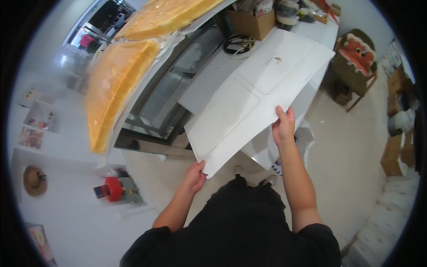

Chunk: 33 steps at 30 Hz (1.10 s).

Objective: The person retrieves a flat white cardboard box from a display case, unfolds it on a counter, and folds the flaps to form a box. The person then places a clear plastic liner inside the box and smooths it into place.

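I hold a large flat white cardboard sheet with creased panels, an unfolded box blank, out in front of me above a white table. My left hand grips its near lower corner. My right hand pinches its right edge, thumb on top. The sheet tilts away from me, its far end over the table.
Thick orange foam slabs in clear plastic lie to the left. A brown cardboard box and a tape roll sit on the table's far end. A chair with an orange cushion stands right. Stacked boxes line the right wall. A red tape dispenser lies lower left.
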### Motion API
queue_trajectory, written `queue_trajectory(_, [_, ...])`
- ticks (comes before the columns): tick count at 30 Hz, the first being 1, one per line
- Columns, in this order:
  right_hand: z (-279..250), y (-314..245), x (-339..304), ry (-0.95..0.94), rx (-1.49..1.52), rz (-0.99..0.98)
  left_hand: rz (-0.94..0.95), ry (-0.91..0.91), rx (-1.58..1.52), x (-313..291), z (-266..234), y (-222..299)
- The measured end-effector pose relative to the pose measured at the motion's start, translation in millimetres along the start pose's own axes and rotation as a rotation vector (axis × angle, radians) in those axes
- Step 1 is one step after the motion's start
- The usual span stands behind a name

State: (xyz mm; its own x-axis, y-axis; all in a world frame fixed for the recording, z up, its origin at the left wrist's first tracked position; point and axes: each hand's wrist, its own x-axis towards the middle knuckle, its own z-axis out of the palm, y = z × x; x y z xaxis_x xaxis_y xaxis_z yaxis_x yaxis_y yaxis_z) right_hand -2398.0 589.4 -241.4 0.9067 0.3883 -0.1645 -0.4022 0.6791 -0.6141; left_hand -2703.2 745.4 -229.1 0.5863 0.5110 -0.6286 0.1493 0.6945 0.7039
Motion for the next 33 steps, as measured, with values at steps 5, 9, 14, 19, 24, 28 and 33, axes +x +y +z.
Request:
queue_trajectory(5, [36,59,8,-0.098,0.113,0.18,0.169,0.266,0.004,-9,-29,16])
queue_trajectory(9, [77,103,24,-0.091,0.135,0.313,0.238,0.37,0.021,-6,-59,48])
queue_trajectory(14, [137,165,59,-0.137,0.171,0.385,0.229,0.331,-0.067,8,-109,80])
queue_trajectory(19, [207,233,90,-0.006,0.096,0.422,0.112,0.391,0.117,-8,-170,68])
queue_trajectory(24, [260,293,128,-0.199,0.186,0.425,-0.079,0.478,0.441,-36,-227,27])
queue_trajectory(28, [314,343,155,-0.187,0.327,0.479,-0.147,0.461,0.667,-57,-253,3])
queue_trajectory(33, [359,396,190,-0.136,0.234,0.534,-0.118,0.515,0.673,-61,-262,-9])
